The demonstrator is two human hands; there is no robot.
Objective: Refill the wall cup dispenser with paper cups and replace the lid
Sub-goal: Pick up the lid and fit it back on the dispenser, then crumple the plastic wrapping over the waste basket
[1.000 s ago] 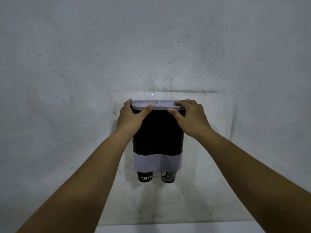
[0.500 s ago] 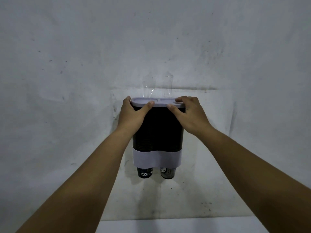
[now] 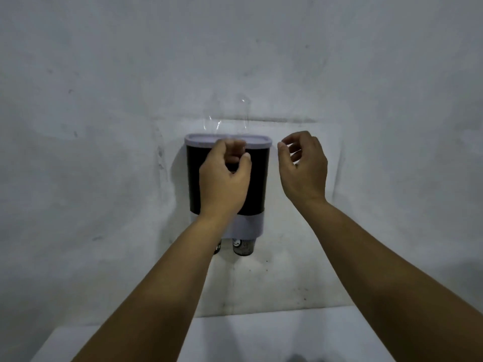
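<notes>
Hanging on the wall [image 3: 104,126], the dispenser [image 3: 257,178] stands with its long axis upright: the pale lid [image 3: 198,140] caps the top, level from left to right, and a pale band wraps the base, under which the bottoms of two paper cups [image 3: 243,246] poke downward, the left one half hidden by a forearm. Its dark, flat front faces the person.

The left hand [image 3: 223,182] sits in front of the upper body of the dispenser, fingers loosely curled with thumb and forefinger tips near each other; it appears to hold nothing, though the fingertips are blurred and whether they touch the lid's front edge is not clear. The right hand [image 3: 304,165] hovers just beside the dispenser's right side, apart from it, fingers relaxed and half bent around nothing.

Judging from how things lie, the cups are loaded and the lid is on, so what remains is a check of the seat. To do that well, look along the lid's rim for a gap at either end and press down evenly on both ends, not on one corner, so it does not rock up on the far side.

Below, a pale worktop [image 3: 261,338] runs along the bottom edge of the view
</notes>
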